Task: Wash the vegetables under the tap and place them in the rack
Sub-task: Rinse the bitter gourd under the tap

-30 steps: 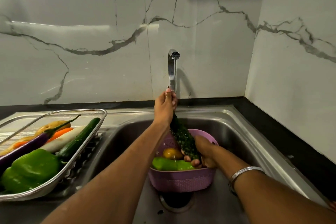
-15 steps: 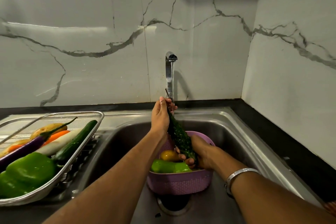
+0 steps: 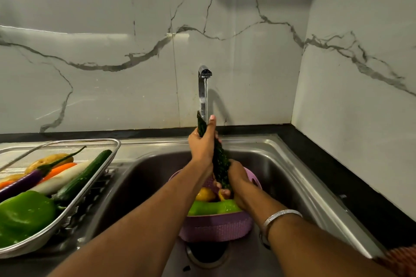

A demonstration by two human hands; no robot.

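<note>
A dark green bumpy bitter gourd (image 3: 219, 159) stands nearly upright under the running tap (image 3: 203, 87). My left hand (image 3: 201, 145) grips its upper part, the thumb pointing up along it. My right hand (image 3: 236, 179) holds its lower end just above the purple basket (image 3: 216, 227). In the basket lie a green vegetable (image 3: 213, 207) and a yellow one (image 3: 204, 194). The steel rack (image 3: 90, 189) at left holds a green capsicum (image 3: 24, 216), a cucumber (image 3: 84, 175), a purple aubergine (image 3: 24, 183), a white radish (image 3: 60, 179), a carrot (image 3: 59, 168) and a potato (image 3: 48, 161).
The steel sink (image 3: 288, 177) has its drain (image 3: 207, 254) right under the basket. A black counter strip (image 3: 337, 180) runs along the right and back. Marble walls close the corner behind the tap.
The gourd has tilted more upright and its tip has risen to the spout. My left hand slid up it, and my right hand moved in closer below.
</note>
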